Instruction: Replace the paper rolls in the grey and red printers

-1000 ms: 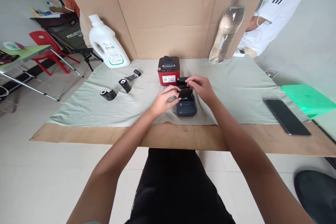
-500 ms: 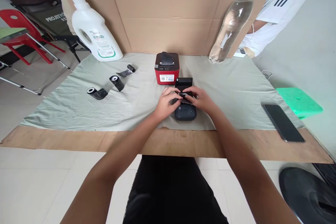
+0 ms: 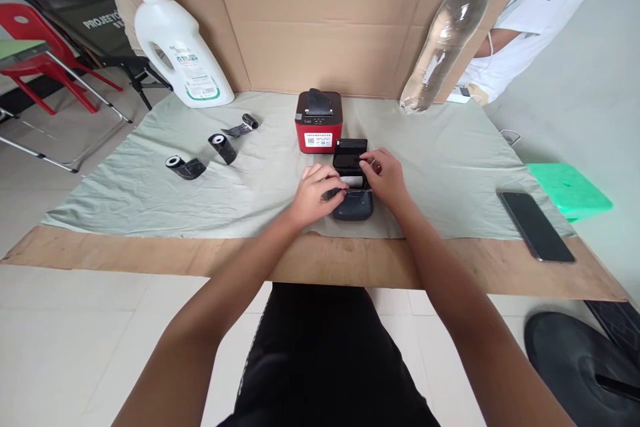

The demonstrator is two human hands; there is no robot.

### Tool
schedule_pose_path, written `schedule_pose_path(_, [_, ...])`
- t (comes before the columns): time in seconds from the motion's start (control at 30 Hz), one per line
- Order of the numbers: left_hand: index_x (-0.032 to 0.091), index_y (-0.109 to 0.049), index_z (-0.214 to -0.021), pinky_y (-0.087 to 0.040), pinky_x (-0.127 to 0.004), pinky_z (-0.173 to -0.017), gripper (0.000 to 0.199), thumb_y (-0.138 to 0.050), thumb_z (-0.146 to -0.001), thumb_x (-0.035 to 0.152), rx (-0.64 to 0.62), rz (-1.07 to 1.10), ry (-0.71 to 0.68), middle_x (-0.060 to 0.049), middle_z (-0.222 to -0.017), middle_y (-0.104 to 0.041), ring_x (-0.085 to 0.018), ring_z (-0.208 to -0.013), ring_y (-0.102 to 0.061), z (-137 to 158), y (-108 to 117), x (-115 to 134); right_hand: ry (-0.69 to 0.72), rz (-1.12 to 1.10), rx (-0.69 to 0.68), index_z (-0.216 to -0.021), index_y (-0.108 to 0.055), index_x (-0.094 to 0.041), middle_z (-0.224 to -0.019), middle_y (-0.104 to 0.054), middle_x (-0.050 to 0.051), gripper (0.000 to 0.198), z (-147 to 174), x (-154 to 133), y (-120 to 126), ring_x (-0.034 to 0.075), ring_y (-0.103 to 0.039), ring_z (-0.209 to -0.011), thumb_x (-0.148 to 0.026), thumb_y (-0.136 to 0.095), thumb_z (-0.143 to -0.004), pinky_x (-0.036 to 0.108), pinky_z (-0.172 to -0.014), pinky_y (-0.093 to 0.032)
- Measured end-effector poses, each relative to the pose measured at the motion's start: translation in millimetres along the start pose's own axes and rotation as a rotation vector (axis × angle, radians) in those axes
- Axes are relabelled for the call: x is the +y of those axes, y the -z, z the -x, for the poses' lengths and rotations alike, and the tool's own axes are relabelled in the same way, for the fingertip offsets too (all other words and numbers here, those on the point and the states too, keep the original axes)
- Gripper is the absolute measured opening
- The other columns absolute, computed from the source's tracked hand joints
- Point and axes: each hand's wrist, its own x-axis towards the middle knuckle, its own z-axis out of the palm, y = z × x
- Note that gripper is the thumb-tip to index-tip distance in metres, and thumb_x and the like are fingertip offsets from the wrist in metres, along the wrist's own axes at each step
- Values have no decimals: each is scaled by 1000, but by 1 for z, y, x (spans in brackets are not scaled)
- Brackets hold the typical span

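Observation:
A small black portable printer (image 3: 353, 207) lies on the cloth with its lid (image 3: 350, 154) raised toward the back. In its bay sits a paper roll (image 3: 353, 181), of which a pale part shows, and a dark strip of its paper lies across the front edge. My left hand (image 3: 319, 195) is closed at the left side of the bay, its fingertips on the roll and its strip; part of the grip is hidden. At the right edge of the lid, my right hand (image 3: 385, 177) has thumb and fingers pinched together.
Behind the portable printer stands a red and black printer (image 3: 319, 127). Several small black paper rolls (image 3: 223, 148) lie to the left. A white detergent bottle (image 3: 183, 47) and a water bottle (image 3: 445, 40) stand against the cardboard (image 3: 320, 27). A phone (image 3: 536, 227) lies at the right.
My right hand has moved from the roll up to the right edge of the lid. My left hand stays at the bay, and more of the roll shows. The view has shifted slightly.

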Motion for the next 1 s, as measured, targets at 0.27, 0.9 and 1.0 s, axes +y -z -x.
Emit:
schedule_pose_path(0.27, [25,-71,-89,-43,-41,-85,11,-61,-93,28,-109,33,-92,-2,-89,-74,-20,-84,-63,-1,13,5,-213,-328,7,-136,-58,-24,-132,-65,10,57,-4,11,-8,22,-62,-102,-59,-58,-92,37,-84,-54])
schedule_pose_path(0.9, [23,-80,-93,-48,-50,-111,62,-30,-108,57,-37,301,43,-9,-132,-71,-27,-127,-62,1,18,-7,-329,-437,-409,-129,-60,-23,-132,-62,12,54,2,7,26,23,-62,-104,-35,-73,-78,37,-83,-53])
schedule_pose_path(1.0, [23,-76,-113,-46,-50,-114,61,-27,-108,58,-86,261,103,-10,-133,-72,-27,-134,-61,0,13,-10,-296,-438,-491,-133,-59,-19,-123,-66,14,53,1,5,28,22,-64,-94,-39,-68,-84,34,-73,-54])
